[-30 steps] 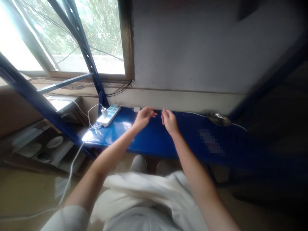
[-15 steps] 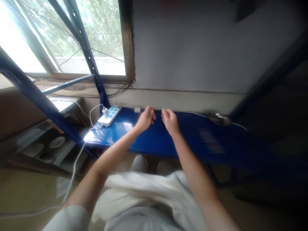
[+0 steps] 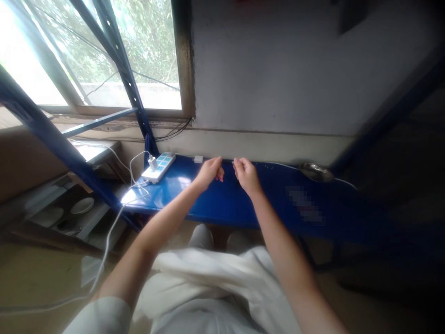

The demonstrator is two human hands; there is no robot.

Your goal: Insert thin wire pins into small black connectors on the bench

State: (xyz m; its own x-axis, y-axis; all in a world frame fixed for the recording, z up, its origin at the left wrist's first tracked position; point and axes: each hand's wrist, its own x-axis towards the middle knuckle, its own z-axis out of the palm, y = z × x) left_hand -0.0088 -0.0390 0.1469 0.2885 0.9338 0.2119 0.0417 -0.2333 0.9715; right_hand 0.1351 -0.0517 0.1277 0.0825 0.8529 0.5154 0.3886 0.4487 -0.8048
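Head view: a small white boxy plastic piece [image 3: 198, 159] lies at the glossy blue table's [image 3: 222, 199] back edge, near the left hand [image 3: 210, 172]. Its fingers curl loosely; the right hand's [image 3: 246, 173] fingers pinch nearly together. Whether either holds anything, I can't tell. A white power strip with blue sockets [image 3: 160, 168] sits toward the left edge.

left hand [image 3: 209, 173] near right hand [image 3: 246, 174]

Counting on my table [image 3: 222, 202]: two sets of fingers, my left fingers [image 3: 217, 163] and right fingers [image 3: 238, 165], near back edge. One power strip [image 3: 162, 168], left edge; one white plug [image 3: 152, 163] upright in it. Back edge: one white adapter [image 3: 198, 159], one shiny metal dish [image 3: 317, 171], several tiny bits [image 3: 267, 167], too small to count.
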